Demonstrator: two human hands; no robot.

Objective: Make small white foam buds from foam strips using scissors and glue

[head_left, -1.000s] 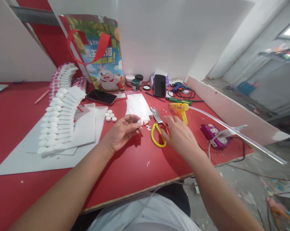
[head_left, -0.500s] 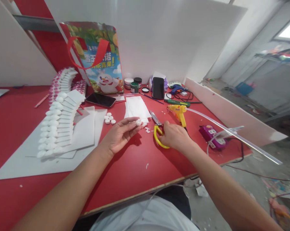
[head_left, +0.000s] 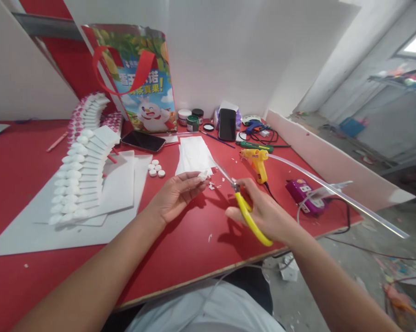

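Note:
Pinched in the fingertips of my left hand (head_left: 178, 193) is a small white piece (head_left: 203, 175), partly hidden by the fingers; its exact kind is unclear. My right hand (head_left: 263, 207) grips yellow-handled scissors (head_left: 249, 220), raised off the table with the blades pointing up and left toward the white piece. White scraps (head_left: 212, 186) lie just beside my left fingertips. Behind them is a stack of white paper sheets (head_left: 195, 152). Several round white discs (head_left: 155, 168) sit left of the sheets.
Curved rows of white spoon-like pieces (head_left: 71, 184) lie on white boards at left. A yellow glue gun (head_left: 258, 161) with a long clear stick and a purple box (head_left: 304, 196) are at right. A printed bag (head_left: 135, 83), phone (head_left: 143, 141) and paint jars (head_left: 193, 123) stand behind.
My right hand has picked the scissors up from the table and turned them, the handles swinging toward me. My left hand, still pinching the white piece, has shifted slightly right.

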